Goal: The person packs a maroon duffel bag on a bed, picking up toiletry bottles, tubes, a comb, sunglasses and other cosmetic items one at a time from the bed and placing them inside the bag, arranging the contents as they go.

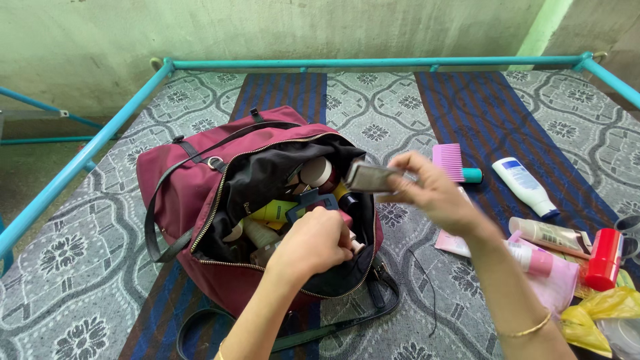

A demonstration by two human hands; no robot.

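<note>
Maroon bag (193, 180) beside pink comb (449, 161)

White bottle with blue label and blue cap (525, 186), lying right of centre on the bed. Beige tube with printed label, dark cap (551, 235), lower right. Red cylindrical container (605, 259) just beside it at the right edge. Pink-capped white tube (533, 259) on a pink pouch (559, 281). Yellow plastic bag (600, 313), bottom right corner. Yellow tube (272, 212) inside the maroon bag (173, 180), centre. Small grey flat packet (368, 178) held above the bag opening.
</note>
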